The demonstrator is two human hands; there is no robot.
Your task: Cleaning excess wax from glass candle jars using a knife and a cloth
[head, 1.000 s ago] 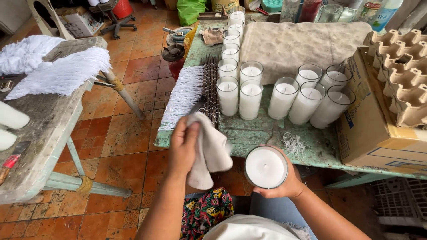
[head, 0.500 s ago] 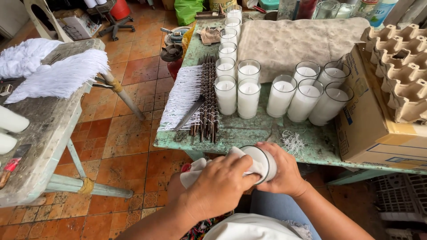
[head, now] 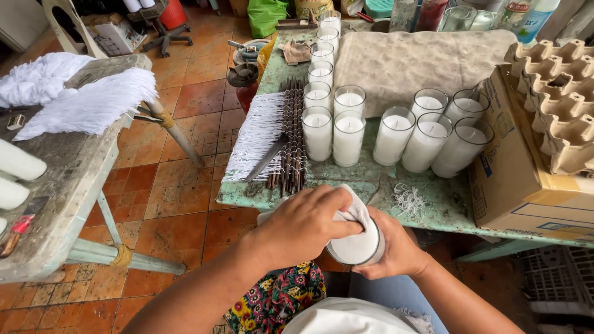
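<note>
Keep your right hand (head: pixel 396 250) clasped around the glass candle (head: pixel 357 246) while your left hand (head: pixel 303 226), fingers clenched on the white cloth (head: pixel 352 207), wipes its rim evenly.

The floor (head: pixel 185 93) is worn terracotta tile, orange-brown with dark grout and pale stains. A green table (head: pixel 383 179), its paint chipped and blotchy, stands ahead; a grey cloth (head: pixel 408 62) is spread across its far end. To the left stands a grey bench (head: pixel 68 173) on pale green legs bound with twine, its top rough and stained, a wooden pole (head: pixel 176 133) leaning against its edge. A cardboard box (head: pixel 520 179) sits at the table's right end. Farther back are an office chair base (head: pixel 164 40) and a red bucket (head: pixel 172 12). Daylight is soft and even, with no hard shadows.
</note>
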